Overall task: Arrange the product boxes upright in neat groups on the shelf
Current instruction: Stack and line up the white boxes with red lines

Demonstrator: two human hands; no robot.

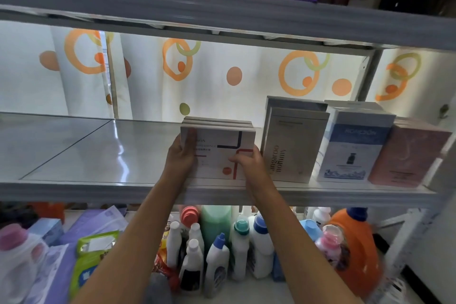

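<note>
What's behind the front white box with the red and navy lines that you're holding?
Behind the front white box, held between the left hand and right hand, the top edges of more matching boxes show, about two. Their faces are covered, so I can't read them.

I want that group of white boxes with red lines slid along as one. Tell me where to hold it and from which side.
Hold the white boxes by their two short ends, coming from the front. They stand upright on the shelf, with beige boxes close on the right. The left hand and right hand already clamp both ends.
</note>
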